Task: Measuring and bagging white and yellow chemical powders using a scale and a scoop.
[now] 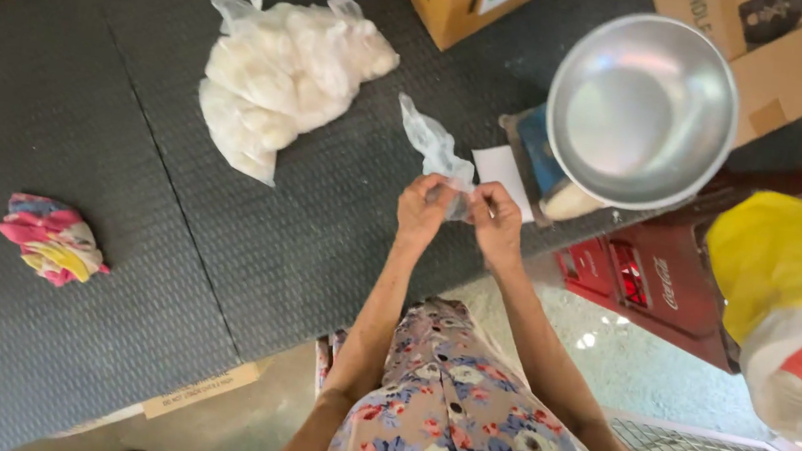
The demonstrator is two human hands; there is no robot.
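A person in a floral garment is pinching a small clear plastic bag (435, 149) between both hands above a dark ribbed mat (81, 119). The left hand (423, 210) and the right hand (495, 222) are each keeping a tight grip on the bag's lower edge, fingertips nearly touching. A larger bag of white lumps (282, 76) is lying on the mat nearby, and a metal bowl (642, 110) is sitting on a scale to the right.
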